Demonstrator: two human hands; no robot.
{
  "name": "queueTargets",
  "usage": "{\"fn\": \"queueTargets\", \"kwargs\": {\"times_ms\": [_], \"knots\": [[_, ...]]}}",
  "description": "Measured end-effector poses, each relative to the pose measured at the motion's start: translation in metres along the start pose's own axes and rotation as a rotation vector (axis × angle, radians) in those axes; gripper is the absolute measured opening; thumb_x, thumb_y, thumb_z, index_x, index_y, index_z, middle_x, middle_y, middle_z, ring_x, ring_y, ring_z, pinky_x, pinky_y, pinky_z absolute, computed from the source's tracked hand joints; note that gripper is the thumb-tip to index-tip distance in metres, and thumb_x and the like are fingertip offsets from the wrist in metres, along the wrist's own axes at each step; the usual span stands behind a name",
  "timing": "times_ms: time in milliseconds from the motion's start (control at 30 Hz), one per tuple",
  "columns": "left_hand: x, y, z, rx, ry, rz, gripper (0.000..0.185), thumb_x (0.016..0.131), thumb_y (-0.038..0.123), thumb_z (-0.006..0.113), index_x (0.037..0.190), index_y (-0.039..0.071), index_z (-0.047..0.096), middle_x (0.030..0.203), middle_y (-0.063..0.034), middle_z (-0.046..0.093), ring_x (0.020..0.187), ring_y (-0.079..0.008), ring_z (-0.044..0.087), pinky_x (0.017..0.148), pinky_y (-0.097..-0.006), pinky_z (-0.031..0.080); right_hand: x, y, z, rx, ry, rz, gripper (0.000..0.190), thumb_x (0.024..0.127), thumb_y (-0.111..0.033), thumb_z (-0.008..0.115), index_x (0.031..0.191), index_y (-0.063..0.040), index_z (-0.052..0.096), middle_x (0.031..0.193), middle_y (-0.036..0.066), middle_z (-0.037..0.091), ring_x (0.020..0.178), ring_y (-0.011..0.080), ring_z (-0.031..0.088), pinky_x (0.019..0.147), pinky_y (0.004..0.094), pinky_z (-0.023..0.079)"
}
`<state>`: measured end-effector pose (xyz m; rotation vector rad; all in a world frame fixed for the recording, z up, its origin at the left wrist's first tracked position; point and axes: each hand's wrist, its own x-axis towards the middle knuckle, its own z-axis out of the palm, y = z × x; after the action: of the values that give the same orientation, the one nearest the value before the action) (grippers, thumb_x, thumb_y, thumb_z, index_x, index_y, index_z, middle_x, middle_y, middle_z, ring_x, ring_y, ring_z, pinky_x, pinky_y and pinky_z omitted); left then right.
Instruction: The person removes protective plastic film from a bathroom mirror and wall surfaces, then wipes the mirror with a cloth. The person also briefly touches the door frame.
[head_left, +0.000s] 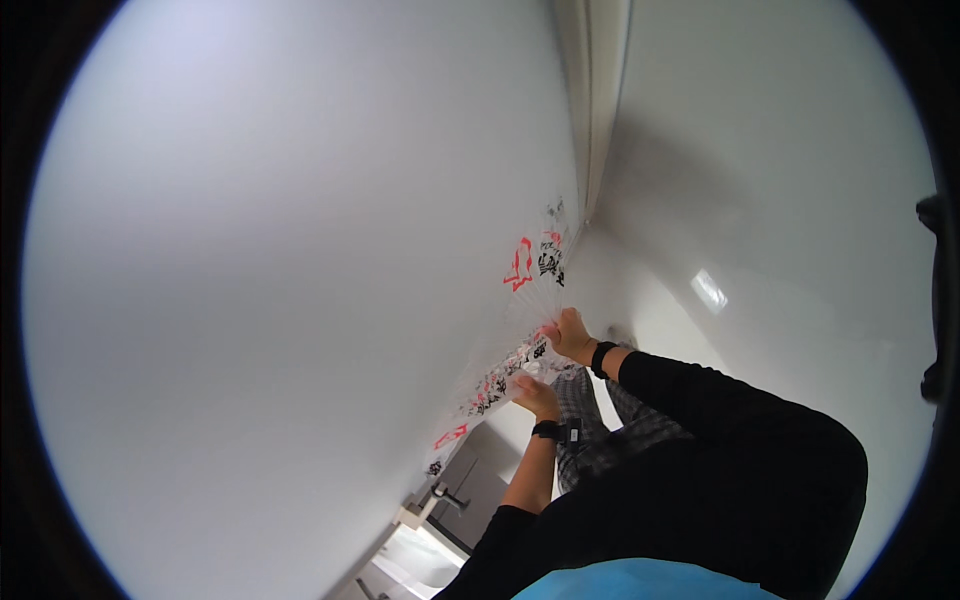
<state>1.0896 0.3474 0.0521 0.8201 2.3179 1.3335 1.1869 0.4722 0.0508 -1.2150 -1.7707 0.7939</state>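
Observation:
My left hand (537, 398) grips a clear plastic sheet or bag (491, 394) printed in red and black. A little farther up, my right hand (573, 334) is closed around another gathered part of the same plastic. Creases fan out from the right hand toward the printed upper end. Between the two hands the film is bunched, and its lower end trails toward the bottom left. Each wrist wears a dark band. Whether the plastic touches the white surface behind it, I cannot tell.
A broad white panel or wall (262, 262) fills the left side. Beige vertical trim (592, 97) runs between it and a glossy white surface (787, 187) on the right. At lower left are a dark fitting (450, 495) and a white basin-like fixture (424, 556). My legs in plaid trousers (581, 409) stand below.

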Motion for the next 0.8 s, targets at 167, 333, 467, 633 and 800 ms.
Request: {"fn": "queueTargets", "kwargs": {"times_ms": [167, 333, 467, 633, 800], "knots": [[0.0, -0.021, 0.009, 0.036, 0.078, -0.041, 0.048, 0.103, 0.04, 0.04, 0.077, -0.001, 0.04, 0.068, -0.0094, 0.043, 0.064, -0.0268, 0.042, 0.062, -0.0445, 0.038, -0.016, 0.025, 0.018, 0.132, -0.099, 0.062, 0.068, 0.096, -0.067, 0.044, 0.078, -0.003, 0.059, 0.06, 0.02, 0.055, 0.061, 0.0485, 0.054, 0.054, 0.0537, 0.041], [-0.003, -0.037, 0.004, 0.009, -0.049, -0.078, 0.056, 0.103, 0.053, 0.042, 0.082, 0.001, 0.041, 0.076, -0.0072, 0.044, 0.07, -0.0234, 0.041, 0.066, -0.0419, 0.039, -0.028, 0.039, 0.043, 0.133, -0.056, 0.067, 0.075, 0.093, -0.074, 0.042, 0.094, -0.002, 0.062, 0.069, 0.021, 0.061, 0.066, 0.0473, 0.058, 0.057, 0.053, 0.046], [-0.005, -0.057, 0.0, -0.059, -0.099, -0.11, 0.054, 0.103, 0.055, 0.044, 0.086, 0.003, 0.042, 0.08, -0.0057, 0.046, 0.073, -0.022, 0.043, 0.069, -0.0398, 0.042, -0.022, 0.032, 0.033, 0.175, -0.057, 0.095, 0.078, 0.091, -0.075, 0.042, 0.101, 0.0, 0.062, 0.075, 0.022, 0.063, 0.069, 0.0476, 0.06, 0.06, 0.0529, 0.049], [-0.003, -0.079, -0.001, 0.109, -0.124, 0.015, 0.052, 0.101, 0.057, 0.049, 0.084, 0.008, 0.043, 0.076, -0.0021, 0.047, 0.067, -0.0183, 0.044, 0.061, -0.034, 0.04, -0.031, 0.04, 0.039, 0.16, -0.127, 0.139, 0.081, 0.089, -0.076, 0.045, 0.102, 0.002, 0.061, 0.075, 0.023, 0.064, 0.071, 0.0481, 0.061, 0.063, 0.0527, 0.049], [-0.003, -0.091, -0.002, -0.097, -0.006, -0.274, 0.048, 0.102, 0.051, 0.048, 0.09, 0.005, 0.046, 0.082, -0.0038, 0.05, 0.073, -0.0217, 0.05, 0.065, -0.0344, 0.043, -0.033, 0.032, 0.032, 0.089, -0.188, 0.192, 0.082, 0.087, -0.077, 0.047, 0.101, 0.003, 0.061, 0.073, 0.023, 0.063, 0.072, 0.048, 0.061, 0.064, 0.0534, 0.048]]}}
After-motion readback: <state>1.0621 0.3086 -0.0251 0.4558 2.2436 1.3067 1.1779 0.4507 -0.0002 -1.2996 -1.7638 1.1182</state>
